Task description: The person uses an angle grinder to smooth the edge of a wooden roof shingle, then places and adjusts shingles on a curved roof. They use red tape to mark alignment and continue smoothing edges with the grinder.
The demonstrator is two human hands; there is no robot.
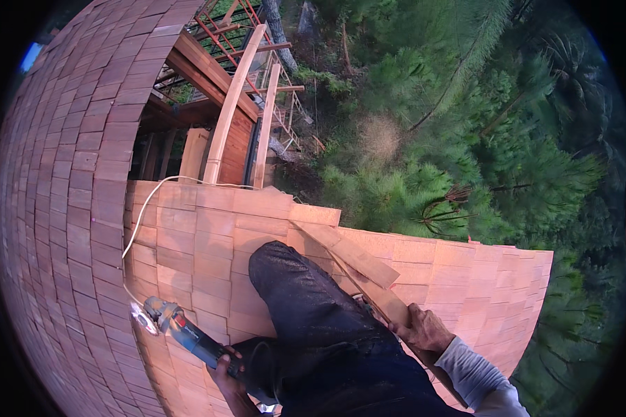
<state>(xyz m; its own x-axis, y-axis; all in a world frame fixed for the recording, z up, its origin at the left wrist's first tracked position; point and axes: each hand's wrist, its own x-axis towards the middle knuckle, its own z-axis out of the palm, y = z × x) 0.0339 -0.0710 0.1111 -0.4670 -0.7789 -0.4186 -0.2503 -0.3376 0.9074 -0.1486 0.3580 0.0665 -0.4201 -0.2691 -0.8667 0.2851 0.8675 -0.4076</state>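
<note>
My left hand (pixel 226 370) grips the body of a blue and dark angle grinder (pixel 195 337), whose head, with a disc (pixel 144 318), lies out to the left near where the steep shingled surface meets the lighter shingles. My right hand (pixel 428 330), below a pale sleeve, is closed on a long narrow wooden board (pixel 389 302) slanting across the shingles. A second short board (pixel 358 256) lies beside it. My leg in dark trousers (pixel 292 299) is bent on the shingles between both hands.
A steep shingled roof (pixel 69 208) rises at left, with a pale cord (pixel 142 215) along it. Lighter shingles (pixel 487 285) end in an edge at right, with pine trees (pixel 466 139) beyond. Ahead are an opening with long timbers (pixel 233 97), red metal framing (pixel 212 31) and a ladder (pixel 292 118).
</note>
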